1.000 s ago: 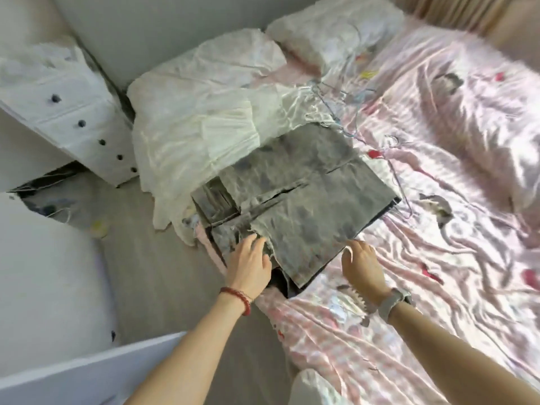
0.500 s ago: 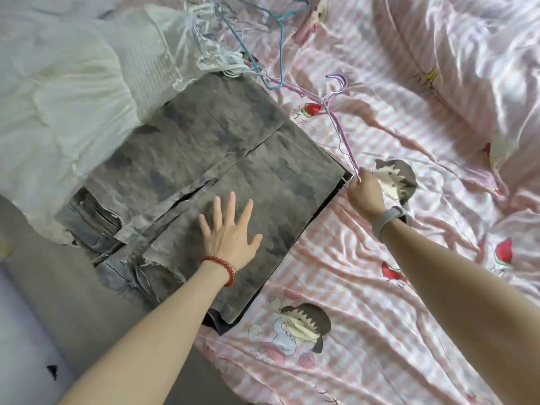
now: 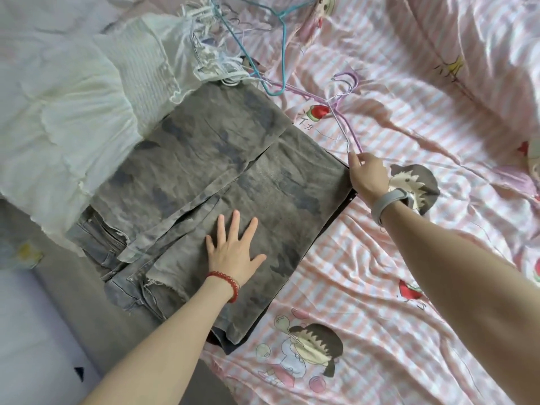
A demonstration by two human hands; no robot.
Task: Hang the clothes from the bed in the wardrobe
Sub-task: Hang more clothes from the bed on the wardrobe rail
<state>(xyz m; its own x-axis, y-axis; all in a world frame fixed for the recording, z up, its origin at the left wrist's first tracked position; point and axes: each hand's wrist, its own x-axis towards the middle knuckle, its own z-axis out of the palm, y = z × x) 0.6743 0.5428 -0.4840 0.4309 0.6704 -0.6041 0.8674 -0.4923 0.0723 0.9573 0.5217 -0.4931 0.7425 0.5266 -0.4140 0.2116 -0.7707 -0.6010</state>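
Observation:
Folded grey washed jeans point(image 3: 204, 159) lie on the pink striped bed sheet point(image 3: 365, 273) at the bed's left edge. My left hand point(image 3: 233, 252) rests flat on them with fingers spread. My right hand point(image 3: 366, 176) sits just past the jeans' right edge and pinches the lower end of a purple wire hanger point(image 3: 342, 109) that lies on the sheet. A white ruffled garment point(image 3: 73, 112) lies to the left of the jeans, partly under them.
A blue wire hanger point(image 3: 263, 54) and a bunch of white hangers point(image 3: 210, 59) are tangled beyond the jeans. The grey floor point(image 3: 73, 317) runs along the bed's left side. A rumpled pink duvet point(image 3: 482, 54) fills the right.
The camera has come closer to the bed. My left hand went from the jeans' near edge to lying flat on them. My right hand reached right and took hold of the purple hanger.

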